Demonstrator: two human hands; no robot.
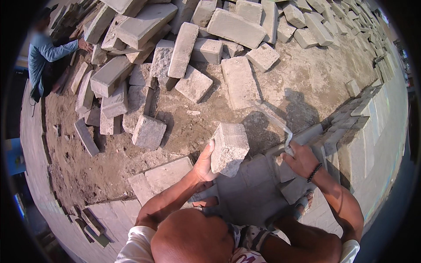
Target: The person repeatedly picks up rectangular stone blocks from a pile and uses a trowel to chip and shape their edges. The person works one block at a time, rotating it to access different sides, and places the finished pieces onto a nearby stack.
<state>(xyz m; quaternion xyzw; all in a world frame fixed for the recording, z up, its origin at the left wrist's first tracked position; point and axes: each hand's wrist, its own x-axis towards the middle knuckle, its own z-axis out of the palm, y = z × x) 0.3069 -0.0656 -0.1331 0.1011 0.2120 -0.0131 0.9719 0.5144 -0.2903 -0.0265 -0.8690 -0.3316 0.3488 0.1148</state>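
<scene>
My left hand [204,163] is closed on the left side of a broken grey paving block [230,147], holding it up above the laid paving. Its near face is rough and crumbly; its top is smooth. In my right hand [302,160], which has a dark beaded bracelet at the wrist, is the handle of a trowel [272,115]. The trowel's narrow metal blade points away and to the left, over the bare sand, and its neck is bent. Apart from each other, block and trowel do not touch. The fingertips of my left hand behind the block are hidden.
Loose paving blocks [237,28] lie heaped at the far side. Laid pavers [250,179] run beneath me, bordering the sandy ground [184,120]. A row of pavers [346,118] leans along the right. At the far left, a person in a blue shirt [41,59] reaches toward the heap.
</scene>
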